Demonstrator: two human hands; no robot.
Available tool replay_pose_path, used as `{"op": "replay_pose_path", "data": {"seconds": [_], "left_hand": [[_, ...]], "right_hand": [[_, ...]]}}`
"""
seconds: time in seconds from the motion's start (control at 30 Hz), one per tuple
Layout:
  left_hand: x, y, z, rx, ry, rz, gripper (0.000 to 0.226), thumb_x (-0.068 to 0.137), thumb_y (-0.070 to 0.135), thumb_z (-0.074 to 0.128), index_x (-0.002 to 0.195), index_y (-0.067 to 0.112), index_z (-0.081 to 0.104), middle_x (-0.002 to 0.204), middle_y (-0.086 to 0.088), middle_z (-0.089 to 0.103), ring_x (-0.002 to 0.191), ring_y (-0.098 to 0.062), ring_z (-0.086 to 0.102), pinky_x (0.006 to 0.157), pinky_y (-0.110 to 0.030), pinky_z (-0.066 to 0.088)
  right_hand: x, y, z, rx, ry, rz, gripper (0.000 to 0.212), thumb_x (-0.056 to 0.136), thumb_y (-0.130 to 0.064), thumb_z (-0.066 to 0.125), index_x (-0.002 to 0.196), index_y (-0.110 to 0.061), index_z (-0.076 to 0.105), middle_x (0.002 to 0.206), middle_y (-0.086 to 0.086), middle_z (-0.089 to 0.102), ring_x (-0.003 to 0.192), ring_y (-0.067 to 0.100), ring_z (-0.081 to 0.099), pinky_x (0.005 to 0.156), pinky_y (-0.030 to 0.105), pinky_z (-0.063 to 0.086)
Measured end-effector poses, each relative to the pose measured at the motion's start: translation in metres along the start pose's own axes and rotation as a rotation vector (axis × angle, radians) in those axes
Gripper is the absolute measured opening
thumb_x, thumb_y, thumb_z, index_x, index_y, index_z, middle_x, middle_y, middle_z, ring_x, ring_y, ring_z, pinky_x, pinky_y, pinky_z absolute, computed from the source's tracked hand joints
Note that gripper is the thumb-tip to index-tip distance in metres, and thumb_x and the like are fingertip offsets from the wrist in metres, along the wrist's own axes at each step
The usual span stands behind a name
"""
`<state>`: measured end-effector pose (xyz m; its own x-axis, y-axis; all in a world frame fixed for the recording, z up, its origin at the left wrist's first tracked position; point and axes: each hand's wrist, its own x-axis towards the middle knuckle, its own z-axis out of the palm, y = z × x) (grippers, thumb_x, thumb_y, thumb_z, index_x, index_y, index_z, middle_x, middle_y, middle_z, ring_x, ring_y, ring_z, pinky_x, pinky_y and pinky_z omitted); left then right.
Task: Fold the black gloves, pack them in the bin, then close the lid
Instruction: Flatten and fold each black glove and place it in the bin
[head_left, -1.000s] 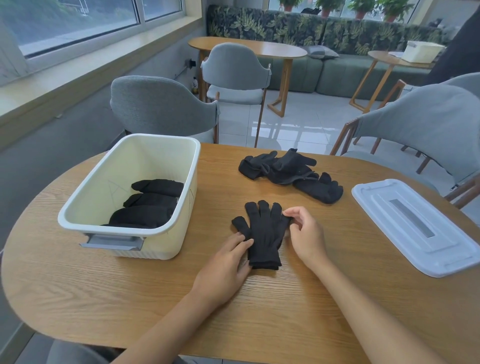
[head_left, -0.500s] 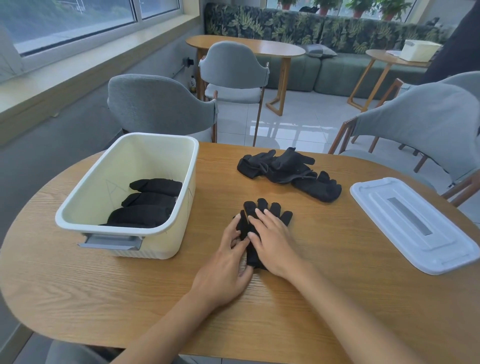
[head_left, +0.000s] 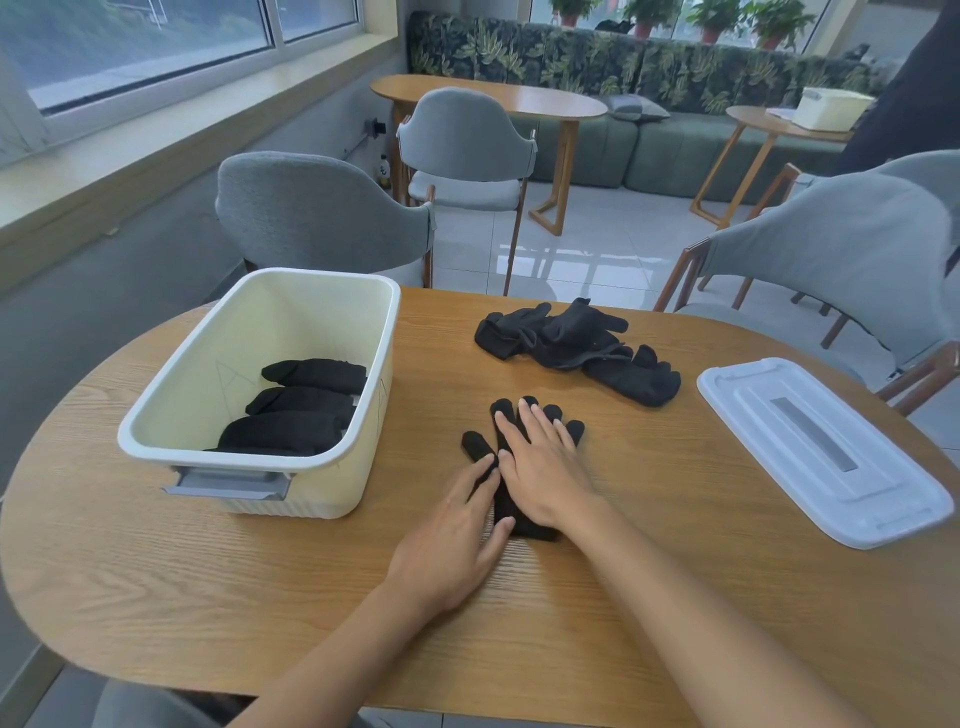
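Setting: oval wooden desk (head_left: 597, 613) in a lounge with grey chairs, a window along the left and a patterned sofa at the back; inspection runs from the near edge outward.
Left hand (head_left: 451, 540): flat on the desk near the middle, fingers straight; fingertips rest on the left side of the glove being worked; grips nothing.
Right hand (head_left: 540, 467): laid palm-down on top of the same glove, fingers straight and slightly spread; pressing, not gripping.
Glove under hands (head_left: 524, 525): black, flat at the desk's centre, cuff toward the near edge, fingers pointing to the far edge; whether it is one glove or a stacked pair cannot be told.
Bin (head_left: 182, 405): cream, open, toward the left edge; three folded gloves (head_left: 306, 405) lie inside in a row.
Lid (head_left: 821, 447): white, off the bin, flat near the right edge, well apart from it.
Loose pile (head_left: 576, 348): unfolded black gloves heaped toward the far edge, beyond the hands.
Stage, judged: smoothing before the fold; packing part done, lid not yet on.
Risk, judged: knit fabric may spring open once pressure lifts; a skewed crease would leave fingers splayed; a sloppy bundle could crowd the row; the far pile is easily overlooked before closing.
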<state>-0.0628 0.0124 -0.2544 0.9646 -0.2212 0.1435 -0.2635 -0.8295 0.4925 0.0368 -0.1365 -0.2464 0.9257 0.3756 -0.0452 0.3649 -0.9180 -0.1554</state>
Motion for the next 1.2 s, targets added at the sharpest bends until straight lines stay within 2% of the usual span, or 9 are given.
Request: {"op": "replay_pose_path", "data": {"seconds": [0.17,0.33,0.43,0.6,0.8,0.93,1.0,1.1,1.2], "left_hand": [[0.002,-0.001,0.003,0.072,0.015,0.010,0.065,0.103,0.052,0.033,0.159,0.020,0.023,0.164,0.006,0.018,0.151,-0.007,0.006,0.122,-0.025,0.016],[0.000,-0.003,0.006,0.106,0.064,0.043,0.064,0.103,0.051,0.036,0.156,0.015,0.032,0.164,0.006,0.019,0.153,-0.010,-0.001,0.122,-0.025,0.009],[-0.001,-0.004,0.007,0.083,0.118,0.130,0.055,0.102,0.046,0.046,0.147,0.015,0.049,0.156,0.007,0.039,0.151,-0.006,0.016,0.120,-0.020,0.017],[-0.004,-0.006,0.008,0.024,0.141,0.212,0.044,0.098,0.041,0.059,0.135,0.018,0.062,0.140,0.009,0.058,0.137,-0.006,0.044,0.110,-0.027,0.043],[0.007,-0.002,-0.006,0.048,0.042,0.210,0.043,0.093,0.034,0.061,0.134,0.022,0.059,0.131,0.012,0.058,0.124,-0.004,0.048,0.100,-0.017,0.044],[0.024,0.000,-0.020,0.157,-0.106,0.279,0.038,0.086,0.017,0.056,0.124,0.018,0.058,0.116,0.006,0.056,0.105,-0.013,0.052,0.085,-0.030,0.050],[0.030,0.003,-0.022,0.248,-0.139,0.307,0.035,0.084,0.008,0.052,0.117,0.018,0.056,0.109,0.004,0.053,0.095,-0.016,0.051,0.076,-0.036,0.052],[0.033,0.007,-0.020,0.319,-0.130,0.334,0.033,0.084,0.002,0.053,0.113,0.018,0.054,0.106,0.002,0.052,0.090,-0.017,0.050,0.069,-0.037,0.053],[0.032,0.006,-0.015,0.308,-0.054,0.323,0.027,0.083,0.003,0.055,0.106,0.017,0.056,0.101,0.002,0.055,0.088,-0.018,0.053,0.061,-0.032,0.048]], "right_hand": [[-0.001,0.001,0.002,0.024,0.061,-0.040,0.054,0.108,-0.036,0.021,0.160,-0.027,0.011,0.168,0.003,0.001,0.154,0.016,-0.006,0.125,0.040,-0.003],[-0.030,0.008,0.001,0.231,0.253,-0.023,0.046,0.108,-0.029,0.032,0.153,-0.020,0.038,0.161,-0.001,0.031,0.151,0.010,0.015,0.124,0.031,0.005],[-0.057,0.022,0.005,0.218,0.293,-0.002,0.042,0.105,-0.025,0.041,0.146,-0.020,0.049,0.157,-0.005,0.038,0.150,0.009,0.018,0.123,0.029,0.008],[-0.084,0.045,-0.001,0.269,0.304,0.027,0.038,0.103,-0.020,0.046,0.140,-0.022,0.056,0.150,-0.010,0.046,0.147,0.004,0.023,0.121,0.031,0.022],[-0.097,0.053,0.005,0.311,0.245,0.024,0.040,0.103,-0.021,0.048,0.142,-0.027,0.052,0.149,-0.015,0.045,0.143,-0.004,0.023,0.120,0.025,0.020],[-0.104,0.051,0.009,0.354,0.223,-0.032,0.044,0.098,-0.033,0.052,0.143,-0.031,0.051,0.149,-0.018,0.043,0.143,-0.005,0.024,0.120,0.033,0.028],[-0.106,0.049,0.007,0.341,0.241,-0.060,0.048,0.095,-0.036,0.053,0.143,-0.031,0.049,0.153,-0.018,0.037,0.143,-0.004,0.024,0.119,0.031,0.029],[-0.109,0.047,0.005,0.307,0.260,-0.085,0.052,0.093,-0.038,0.056,0.144,-0.031,0.046,0.157,-0.019,0.026,0.144,-0.001,0.023,0.116,0.025,0.026],[-0.110,0.045,0.005,0.287,0.246,-0.121,0.056,0.091,-0.033,0.057,0.145,-0.030,0.044,0.156,-0.018,0.026,0.144,0.000,0.025,0.116,0.023,0.028]]}}
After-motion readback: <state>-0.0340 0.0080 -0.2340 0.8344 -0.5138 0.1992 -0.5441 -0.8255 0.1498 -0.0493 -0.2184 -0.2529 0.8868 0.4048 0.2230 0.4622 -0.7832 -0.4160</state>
